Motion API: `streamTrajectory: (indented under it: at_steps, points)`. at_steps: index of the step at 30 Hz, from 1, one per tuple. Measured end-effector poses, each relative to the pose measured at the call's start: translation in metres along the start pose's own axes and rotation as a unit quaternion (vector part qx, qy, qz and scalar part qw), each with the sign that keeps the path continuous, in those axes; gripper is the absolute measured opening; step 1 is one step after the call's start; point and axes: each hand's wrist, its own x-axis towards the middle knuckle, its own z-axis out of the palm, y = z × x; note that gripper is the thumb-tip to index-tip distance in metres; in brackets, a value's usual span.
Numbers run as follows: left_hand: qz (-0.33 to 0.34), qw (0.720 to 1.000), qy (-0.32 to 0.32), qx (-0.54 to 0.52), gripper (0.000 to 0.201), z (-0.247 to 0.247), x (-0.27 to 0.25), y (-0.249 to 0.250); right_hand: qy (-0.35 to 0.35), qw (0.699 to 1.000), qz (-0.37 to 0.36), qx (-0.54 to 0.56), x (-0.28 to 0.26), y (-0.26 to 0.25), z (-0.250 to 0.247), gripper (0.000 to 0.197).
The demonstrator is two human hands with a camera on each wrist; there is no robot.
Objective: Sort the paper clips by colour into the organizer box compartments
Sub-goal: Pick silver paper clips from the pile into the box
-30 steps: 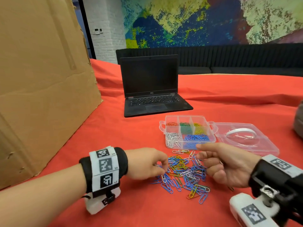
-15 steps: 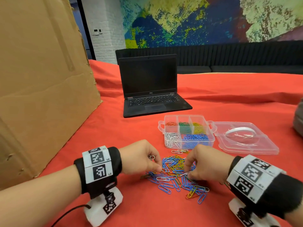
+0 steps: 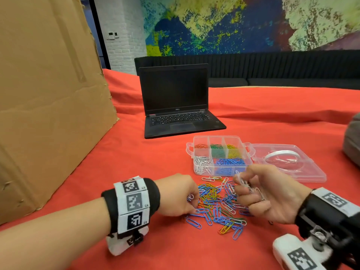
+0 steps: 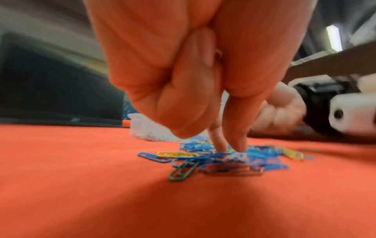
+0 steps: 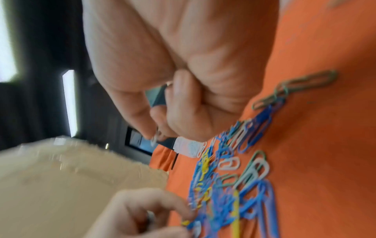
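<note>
A loose pile of paper clips (image 3: 216,203), mostly blue with yellow, green and white ones, lies on the red cloth. Just behind it stands the clear organizer box (image 3: 194,168), with red, green and yellow clips in the back compartments and white and blue in the front ones. My left hand (image 3: 191,201) is at the pile's left edge, fingers curled, its fingertips (image 4: 238,145) pinching a white clip (image 4: 237,155) on the pile. My right hand (image 3: 241,182) is raised over the pile's right side and holds several white clips (image 3: 246,185); thumb and finger pinch one (image 5: 154,139).
The box's clear lid (image 3: 311,172) lies open to the right. An open black laptop (image 3: 175,106) stands behind the box. A large cardboard box (image 3: 48,94) fills the left side. A grey object (image 3: 352,141) sits at the right edge.
My right hand has lifted off the pile and turned palm-side in, carrying white clips. My left hand has stayed at the pile's left edge, fingertips down on the clips.
</note>
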Motion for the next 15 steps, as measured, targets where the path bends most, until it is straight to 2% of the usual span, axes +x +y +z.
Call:
streamTrajectory:
  at_steps: [1,3,8,12,15]
  points:
    - [0.001,1.0,-0.005,0.005,0.009,0.0,0.0,0.001,-0.012,0.999,0.003,0.032,-0.001,-0.001,-0.001,0.003]
    - [-0.006,1.0,-0.009,-0.011,0.009,-0.002,0.0,-0.001,-0.017,0.998,-0.003,0.057,0.001,0.0,-0.005,0.014]
    - [-0.055,0.985,0.026,-0.161,0.011,-0.006,-0.002,-0.013,0.018,0.999,-0.012,0.036,0.001,-0.002,-0.003,0.025]
    - [-0.127,0.94,0.004,-0.318,0.01,-0.004,-0.005,-0.017,0.056,0.998,0.001,-0.014,-0.003,-0.001,0.001,0.034]
    - [-0.142,0.895,-0.007,-0.422,0.01,-0.003,-0.005,-0.02,0.071,0.997,0.003,-0.028,-0.002,0.001,-0.003,0.041]
